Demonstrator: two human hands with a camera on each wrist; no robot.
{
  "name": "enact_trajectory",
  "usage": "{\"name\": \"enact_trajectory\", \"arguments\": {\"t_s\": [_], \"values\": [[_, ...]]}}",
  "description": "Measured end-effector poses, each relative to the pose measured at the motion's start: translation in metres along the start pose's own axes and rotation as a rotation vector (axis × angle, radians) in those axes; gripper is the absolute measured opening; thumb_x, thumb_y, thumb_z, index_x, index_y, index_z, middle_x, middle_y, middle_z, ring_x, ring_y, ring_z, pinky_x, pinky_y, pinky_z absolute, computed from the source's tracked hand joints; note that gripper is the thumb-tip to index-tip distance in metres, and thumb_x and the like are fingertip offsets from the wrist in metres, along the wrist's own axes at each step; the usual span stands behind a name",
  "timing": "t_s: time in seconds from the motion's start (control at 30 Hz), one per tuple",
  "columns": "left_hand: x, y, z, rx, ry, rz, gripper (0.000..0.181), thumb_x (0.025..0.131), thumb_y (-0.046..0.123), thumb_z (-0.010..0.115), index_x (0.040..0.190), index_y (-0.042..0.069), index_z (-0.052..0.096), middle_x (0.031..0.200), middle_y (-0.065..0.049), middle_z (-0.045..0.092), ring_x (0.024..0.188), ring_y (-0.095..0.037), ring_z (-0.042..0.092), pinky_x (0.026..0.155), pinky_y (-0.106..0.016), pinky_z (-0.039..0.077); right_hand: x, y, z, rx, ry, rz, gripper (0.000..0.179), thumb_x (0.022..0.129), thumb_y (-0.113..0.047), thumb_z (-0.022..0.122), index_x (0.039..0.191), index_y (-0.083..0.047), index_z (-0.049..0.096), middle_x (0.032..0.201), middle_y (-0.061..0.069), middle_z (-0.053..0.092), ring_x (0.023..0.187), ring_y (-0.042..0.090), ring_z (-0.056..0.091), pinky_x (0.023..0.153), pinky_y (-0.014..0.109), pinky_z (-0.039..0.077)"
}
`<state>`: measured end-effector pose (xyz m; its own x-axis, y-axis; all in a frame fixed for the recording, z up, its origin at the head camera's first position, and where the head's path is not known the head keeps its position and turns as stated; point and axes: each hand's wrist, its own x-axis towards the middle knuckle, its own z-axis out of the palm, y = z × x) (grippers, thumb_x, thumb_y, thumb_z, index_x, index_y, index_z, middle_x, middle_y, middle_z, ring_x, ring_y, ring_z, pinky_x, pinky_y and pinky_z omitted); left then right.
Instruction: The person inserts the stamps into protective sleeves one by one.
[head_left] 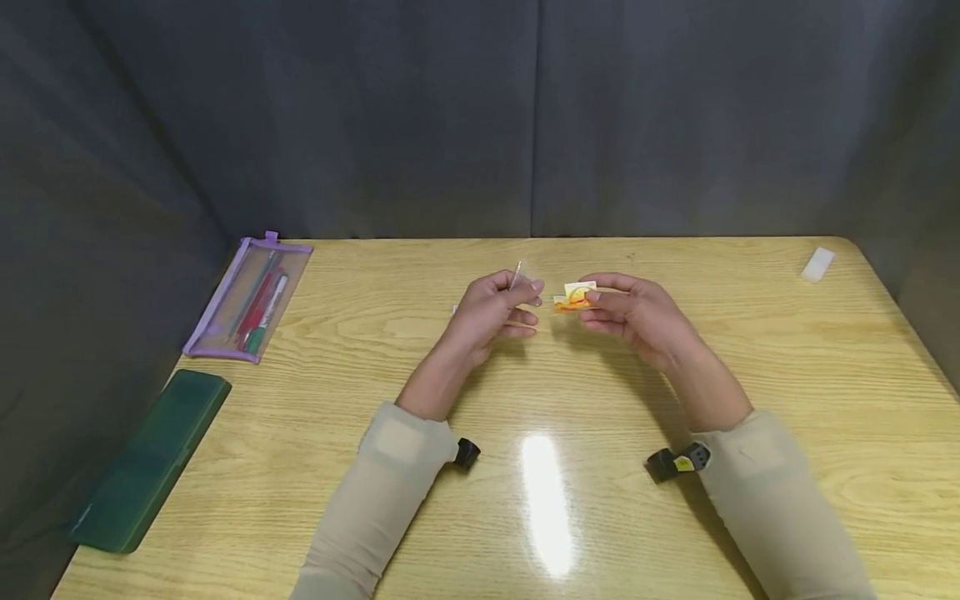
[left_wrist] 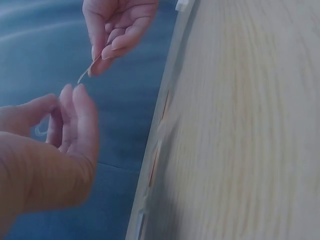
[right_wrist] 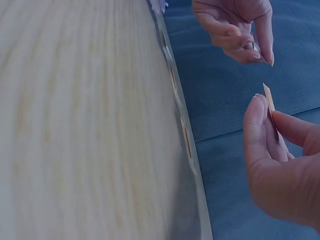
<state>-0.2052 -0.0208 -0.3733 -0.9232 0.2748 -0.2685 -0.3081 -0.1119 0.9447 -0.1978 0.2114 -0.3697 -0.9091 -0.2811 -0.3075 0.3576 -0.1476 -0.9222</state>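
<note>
Above the middle of the table, my left hand (head_left: 491,312) pinches a crumpled piece of clear plastic film (head_left: 519,273) between thumb and fingers. In the right wrist view the film (right_wrist: 256,46) catches the light at the fingertips. My right hand (head_left: 651,321) holds a small, thin piece of printed card (head_left: 576,298), yellow, orange and white, with its thumb on the near face. Edge-on in the right wrist view, the card (right_wrist: 268,96) points toward the left hand. A narrow gap separates the two hands.
At the far right corner lies a white block like an eraser (head_left: 817,264). On the left are a mesh pouch with purple edging (head_left: 217,292) containing several pens, and a dark green pencil case (head_left: 153,462). Dark curtains (head_left: 420,117) stand behind the wooden table (head_left: 360,383).
</note>
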Motion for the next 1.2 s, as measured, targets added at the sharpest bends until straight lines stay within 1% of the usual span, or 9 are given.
{"name": "enact_trajectory", "arguments": {"t_s": [0.2,0.37,0.5,0.63,0.8,0.9,1.0,1.1,1.2], "values": [[0.001,-0.003,0.000,-0.013,0.036,0.011,0.025,0.101,0.014,0.062,0.123,0.003,0.063,0.103,-0.008,0.071,0.072,-0.015,0.070,0.064,-0.026,0.062,0.001,0.002,0.001,0.028,0.017,0.025,0.022,0.103,-0.007,0.057,0.124,-0.007,0.049,0.092,0.002,0.074,0.081,0.012,0.076,0.079,0.025,0.062],[0.001,-0.007,-0.002,0.065,0.057,0.040,0.022,0.099,0.022,0.066,0.118,0.013,0.073,0.114,-0.001,0.069,0.088,-0.020,0.062,0.081,-0.036,0.061,0.001,0.004,0.001,0.047,0.006,0.023,0.020,0.105,-0.008,0.054,0.124,-0.006,0.048,0.091,0.003,0.074,0.079,0.012,0.076,0.078,0.025,0.062],[0.003,-0.009,-0.001,0.027,0.041,0.030,0.024,0.098,0.022,0.069,0.119,0.011,0.074,0.100,0.002,0.065,0.072,-0.012,0.056,0.064,-0.025,0.055,0.000,0.003,0.000,0.062,-0.002,0.013,0.021,0.105,-0.009,0.054,0.124,-0.005,0.048,0.090,0.005,0.075,0.080,0.013,0.076,0.078,0.025,0.062],[0.005,-0.011,0.002,-0.047,0.013,-0.002,0.033,0.098,0.017,0.070,0.128,0.005,0.068,0.089,-0.001,0.067,0.060,-0.005,0.065,0.050,-0.016,0.051,-0.001,0.001,-0.002,0.051,-0.001,0.013,0.021,0.105,-0.010,0.055,0.124,-0.006,0.048,0.091,0.004,0.075,0.080,0.013,0.076,0.079,0.026,0.062],[0.004,-0.012,0.003,-0.046,0.014,-0.003,0.033,0.105,0.019,0.057,0.133,0.003,0.064,0.093,0.000,0.067,0.071,-0.007,0.068,0.056,-0.018,0.054,-0.002,0.000,-0.004,0.050,0.003,0.001,0.022,0.104,-0.011,0.056,0.124,-0.005,0.049,0.092,0.004,0.074,0.081,0.013,0.076,0.079,0.027,0.063],[0.005,-0.012,0.003,-0.025,0.013,-0.010,0.035,0.109,0.022,0.047,0.133,0.002,0.063,0.095,0.001,0.060,0.072,-0.009,0.060,0.056,-0.020,0.051,-0.002,-0.001,-0.006,0.054,0.007,0.005,0.022,0.104,-0.011,0.057,0.124,-0.005,0.049,0.093,0.003,0.074,0.081,0.013,0.076,0.080,0.027,0.063],[0.005,-0.012,0.003,-0.003,0.013,-0.024,0.036,0.110,0.024,0.042,0.132,0.005,0.064,0.087,0.004,0.050,0.069,-0.008,0.048,0.055,-0.020,0.046,-0.001,-0.001,-0.006,0.056,0.010,0.011,0.022,0.104,-0.011,0.057,0.124,-0.006,0.049,0.092,0.003,0.074,0.080,0.013,0.076,0.079,0.027,0.063],[0.005,-0.011,0.003,-0.007,0.016,-0.037,0.035,0.110,0.024,0.043,0.132,0.007,0.065,0.079,0.005,0.042,0.065,-0.008,0.040,0.056,-0.021,0.044,-0.001,0.000,-0.006,0.055,0.007,0.017,0.023,0.103,-0.012,0.058,0.124,-0.006,0.050,0.090,0.003,0.075,0.079,0.013,0.076,0.078,0.026,0.063],[0.006,-0.012,0.004,-0.050,0.007,-0.028,0.033,0.107,0.018,0.052,0.135,0.005,0.061,0.080,0.004,0.047,0.063,-0.007,0.044,0.058,-0.020,0.047,0.000,0.000,-0.006,0.048,0.007,0.023,0.022,0.104,-0.012,0.058,0.123,-0.006,0.050,0.089,0.004,0.075,0.078,0.013,0.076,0.077,0.026,0.063]]}}
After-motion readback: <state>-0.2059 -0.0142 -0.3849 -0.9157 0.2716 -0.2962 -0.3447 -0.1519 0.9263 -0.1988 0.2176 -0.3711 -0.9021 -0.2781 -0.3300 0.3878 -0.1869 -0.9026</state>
